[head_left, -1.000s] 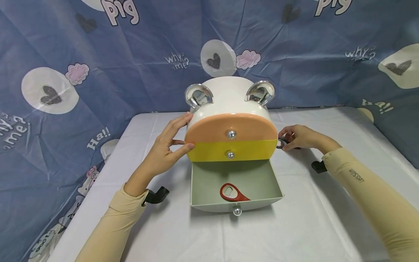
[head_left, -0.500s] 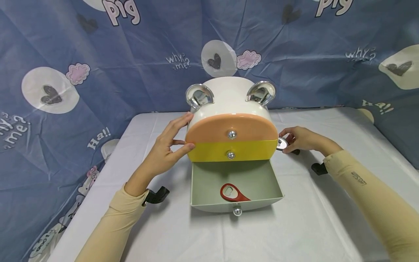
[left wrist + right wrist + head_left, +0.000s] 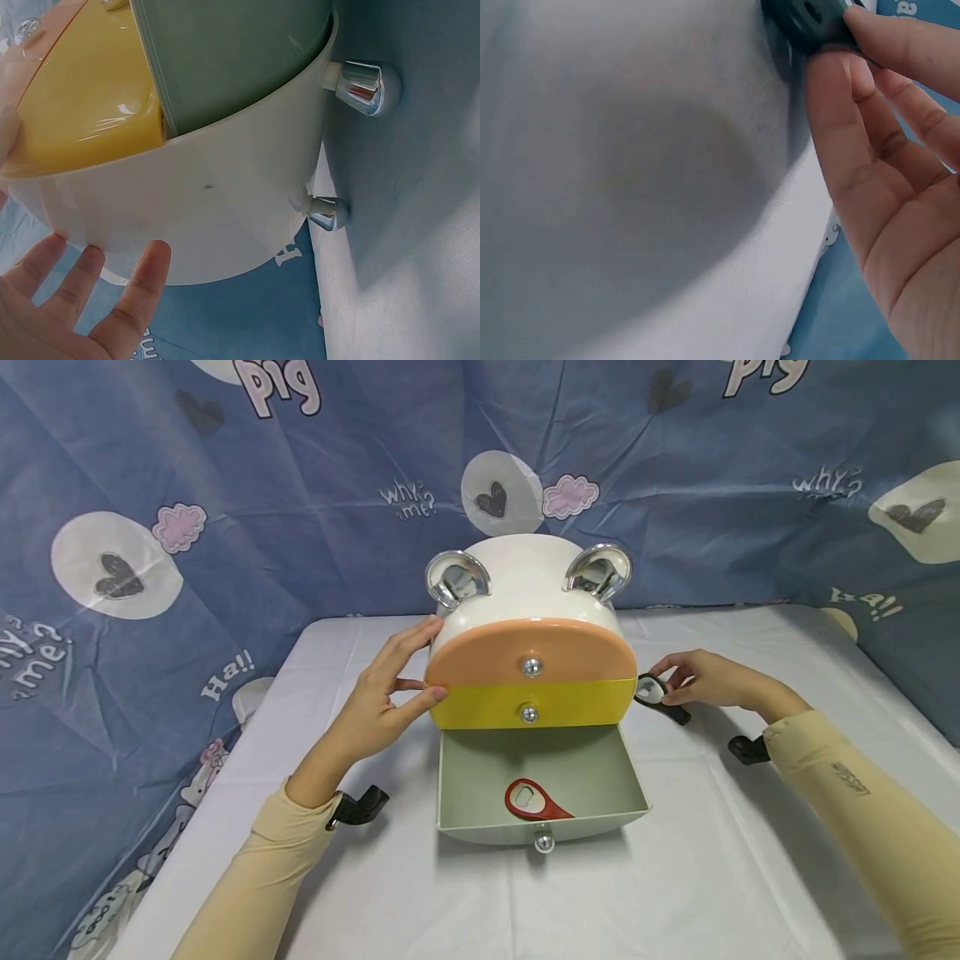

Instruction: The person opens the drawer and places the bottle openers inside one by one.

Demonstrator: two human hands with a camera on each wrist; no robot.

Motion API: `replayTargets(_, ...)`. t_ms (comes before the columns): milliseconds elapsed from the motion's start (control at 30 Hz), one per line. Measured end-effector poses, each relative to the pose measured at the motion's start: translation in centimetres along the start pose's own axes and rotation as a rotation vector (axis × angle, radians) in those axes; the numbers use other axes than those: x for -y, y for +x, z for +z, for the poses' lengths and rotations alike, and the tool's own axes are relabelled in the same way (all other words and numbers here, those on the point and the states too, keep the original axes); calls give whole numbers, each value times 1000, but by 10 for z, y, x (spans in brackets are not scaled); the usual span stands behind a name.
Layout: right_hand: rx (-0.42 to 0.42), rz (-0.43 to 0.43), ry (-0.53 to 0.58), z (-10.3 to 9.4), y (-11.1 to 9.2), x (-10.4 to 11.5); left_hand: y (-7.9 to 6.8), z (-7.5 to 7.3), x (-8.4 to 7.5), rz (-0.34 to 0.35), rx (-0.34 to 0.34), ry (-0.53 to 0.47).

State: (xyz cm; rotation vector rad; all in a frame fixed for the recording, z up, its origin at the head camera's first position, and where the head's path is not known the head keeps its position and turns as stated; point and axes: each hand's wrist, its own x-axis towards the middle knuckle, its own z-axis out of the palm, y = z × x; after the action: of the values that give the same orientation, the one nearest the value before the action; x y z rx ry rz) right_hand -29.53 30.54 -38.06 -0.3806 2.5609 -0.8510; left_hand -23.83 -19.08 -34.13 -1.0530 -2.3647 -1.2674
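Note:
In the head view, my left hand (image 3: 386,697) rests against the left side of a small drawer cabinet (image 3: 525,577), thumb at its front edge. Its fingers lie straight and spread along the white shell in the left wrist view. My right hand (image 3: 712,681) pinches a black bottle opener (image 3: 675,713), with a round metal-lined head, just right of the cabinet. Only part of that opener shows at the top of the right wrist view. The grey-green bottom drawer (image 3: 468,777) is pulled out, and a red bottle opener (image 3: 555,812) lies inside it.
Above the open drawer, the orange drawer (image 3: 480,656) and yellow drawer (image 3: 480,708) are closed. Two silver ears (image 3: 600,572) stick up from the cabinet top. A white cloth (image 3: 375,893) covers the table, and a blue printed curtain (image 3: 337,460) hangs behind.
My right hand has moved slightly right, drawing the black bottle opener out from beside the cabinet, so more of it shows. My left hand and the drawers have stayed put.

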Motion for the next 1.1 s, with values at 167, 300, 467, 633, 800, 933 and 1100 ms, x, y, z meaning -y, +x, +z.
replayTargets(167, -3, -13, 45, 0, -8, 0, 0, -1, -1, 1, 0, 3)
replayTargets(300, -33, -35, 90, -1, -16, 0, 0, -1, 0, 1, -2, 5)
replayTargets(467, -73, -44, 144, -3, -27, 2, 0, -1, 1, 2, -3, 9)
replayTargets(633, -93, -47, 198, -6, -39, 6, 0, -1, 0, 2, -1, 9)
replayTargets(800, -126, -68, 207, -8, -50, 13, 0, -1, -1, 2, -1, 9)
replayTargets(933, -158, -76, 172, -9, -59, 20, 0, -1, -1, 1, -1, 7)
replayTargets(1100, -195, -83, 136, -11, -71, 28, 0, -1, -1, -1, -1, 8)
